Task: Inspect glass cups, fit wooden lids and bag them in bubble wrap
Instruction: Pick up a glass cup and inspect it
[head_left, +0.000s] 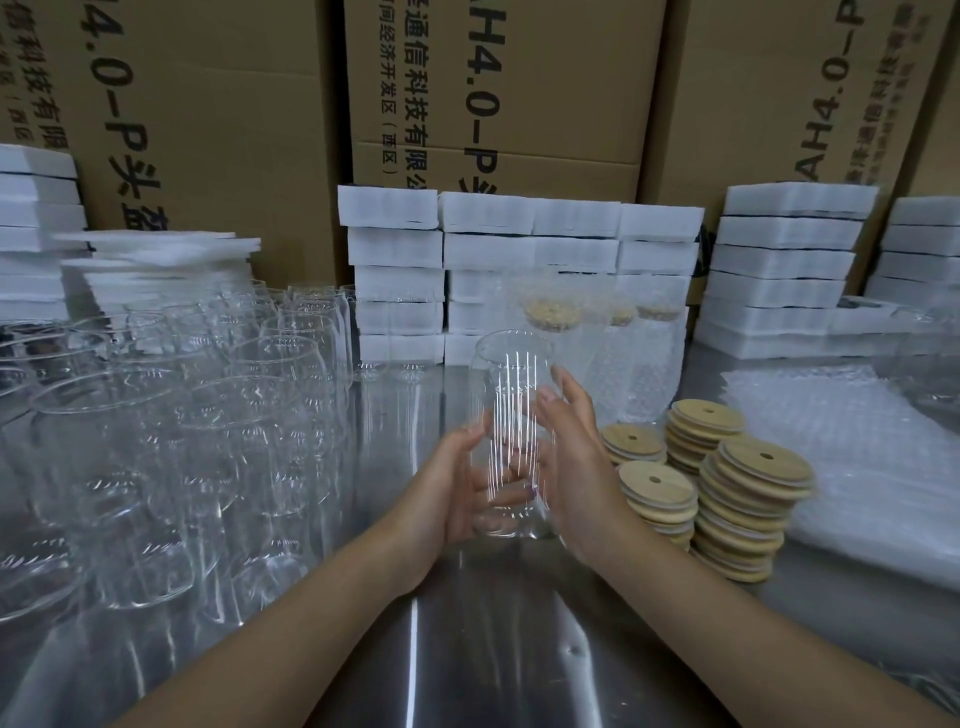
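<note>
Glass cup (511, 415) inspected, just left of the wooden lids (748, 493).
It is cupped by curled fingers of the left hand (457, 486) and steadied by straight fingers of the right hand (571, 462); it should be turned slowly so chips are caught.

My steel table (493, 649) shone under the light. Along its far edge stood stacks of white foam blocks (483, 249), with thinner foam sheets (156, 249) piled at the far left. Behind them rose tall brown cardboard boxes (545, 78) printed with black lettering.
</note>
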